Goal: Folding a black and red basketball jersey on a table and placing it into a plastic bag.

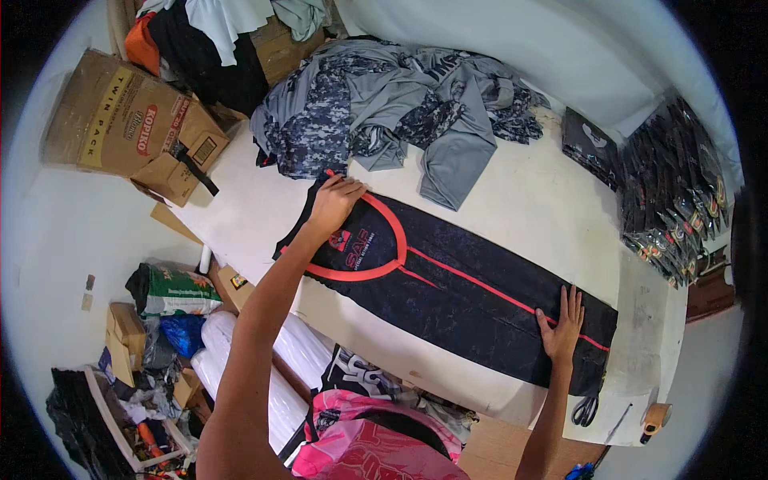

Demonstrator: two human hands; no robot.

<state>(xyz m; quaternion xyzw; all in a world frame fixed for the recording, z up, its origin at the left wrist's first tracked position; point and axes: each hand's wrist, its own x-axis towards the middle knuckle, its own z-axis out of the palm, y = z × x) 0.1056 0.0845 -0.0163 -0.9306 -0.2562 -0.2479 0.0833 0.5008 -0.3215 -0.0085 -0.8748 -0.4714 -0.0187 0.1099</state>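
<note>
A black sleeveless jersey with red trim lies flat and lengthwise on a white table, its neck opening to the left. My left hand is at the top edge of the neck, its fingers bent over the red trim by the shoulder; whether they pinch the cloth cannot be told. With its fingers spread, my right hand rests flat on the jersey near the hem, beside the red stripe. Scissors with dark handles lie just below the hem, their blades not visible.
Grey and camouflage garments are heaped along the far side. Packed black garments are stacked at the right, near a folded one. A tape roll sits at the near right corner. Cardboard boxes stand at the left; white rolls lie below.
</note>
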